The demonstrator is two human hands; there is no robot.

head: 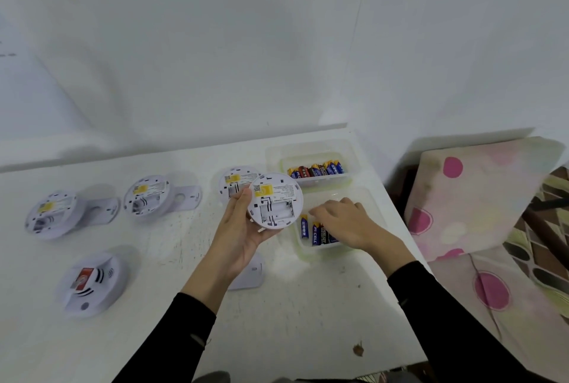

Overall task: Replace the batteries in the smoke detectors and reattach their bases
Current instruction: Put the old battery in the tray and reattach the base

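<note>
My left hand (243, 234) grips a white round smoke detector (275, 201), its back turned up and its battery bay bare. My right hand (345, 222) hovers palm down over the near clear box (308, 251), fingers bent above several blue batteries (317, 233); whether it holds one is hidden. A second clear box (311, 148) behind it holds more batteries (315, 169). Another detector (234, 181) lies just behind the held one.
Two opened detectors (50, 213) (146, 197) lie on their backs at the left, bases (187, 196) beside them. A closed detector (92, 284) sits front left. A loose base (249, 273) lies under my left wrist. A spotted cushion (480, 197) stands off the table's right edge.
</note>
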